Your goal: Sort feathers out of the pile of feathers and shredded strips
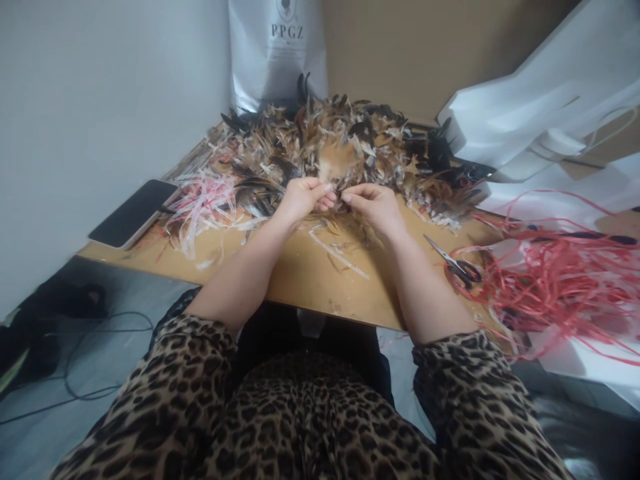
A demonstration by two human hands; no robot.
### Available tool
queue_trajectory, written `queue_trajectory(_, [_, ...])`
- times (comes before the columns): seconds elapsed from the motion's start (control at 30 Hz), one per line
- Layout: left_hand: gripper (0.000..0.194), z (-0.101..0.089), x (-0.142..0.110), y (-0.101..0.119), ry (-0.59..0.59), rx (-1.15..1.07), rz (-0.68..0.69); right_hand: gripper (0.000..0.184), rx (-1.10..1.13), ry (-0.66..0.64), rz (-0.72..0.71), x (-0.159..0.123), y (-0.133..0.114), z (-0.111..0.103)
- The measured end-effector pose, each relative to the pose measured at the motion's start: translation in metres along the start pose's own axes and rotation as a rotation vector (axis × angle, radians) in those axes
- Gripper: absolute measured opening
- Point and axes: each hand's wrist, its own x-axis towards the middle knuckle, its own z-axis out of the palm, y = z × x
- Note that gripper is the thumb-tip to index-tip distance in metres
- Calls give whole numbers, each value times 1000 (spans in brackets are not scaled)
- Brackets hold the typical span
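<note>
Both hands meet at the near edge of a big heap of brown, tan and black feathers [285,143]. My left hand [307,199] is closed, thumb against curled fingers. A fluffy tan tuft of feathers [340,159] rises from its fingertips and appears to be held there. Just to the right, my right hand [375,205] pinches thumb and forefinger together close to the left fingertips. Whatever sits in that pinch is too small to make out. Thin pale strips [340,253] lie on the tabletop below the hands.
A dark-screened phone [134,212] lies at the left, beside a bundle of pink and white strips [207,200]. Scissors [457,263] rest right of my right forearm, near tangled red strips [565,287]. A white printed bag [280,60] stands behind the heap; white bags [540,87] are at right.
</note>
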Motion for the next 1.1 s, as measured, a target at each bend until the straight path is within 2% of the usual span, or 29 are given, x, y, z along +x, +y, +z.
queue_trajectory(0.1, [13, -7, 4, 4, 53, -117, -12, 22, -179, -140, 47, -2, 3, -5])
queue_trajectory(0.23, [14, -9, 4, 8, 75, -178, -43, 17, -317, -298, 19, -5, 9, 0])
queue_trajectory(0.33, [17, -8, 2, 11, 109, -179, -78, 20, -401, -367, -31, -7, 12, 10])
queue_trajectory(0.4, [18, -8, 1, 12, 115, -178, -88, 27, -522, -397, -94, -9, 13, 17])
queue_trajectory(0.47, [18, -8, 1, 12, 108, -171, -91, 26, -662, -411, -160, -10, 13, 22])
queue_trajectory(0.6, [20, -11, 2, 10, 102, -156, -93, 18, -841, -407, -198, -8, 9, 19])
queue_trajectory(0.73, [19, -12, 4, 8, 84, -141, -87, 17, -924, -373, -238, -2, 4, -7])
queue_trajectory(0.9, [16, -13, 5, 7, 46, -121, -97, 23, -1056, -243, -232, 4, 4, -38])
queue_trajectory(1.0, [17, -14, 6, 6, 31, -121, -103, 29, -988, -184, -268, 4, 5, -37])
queue_trajectory(1.1, [17, -12, 6, 4, 5, -93, -81, 26, -908, -152, -311, 1, 5, -25])
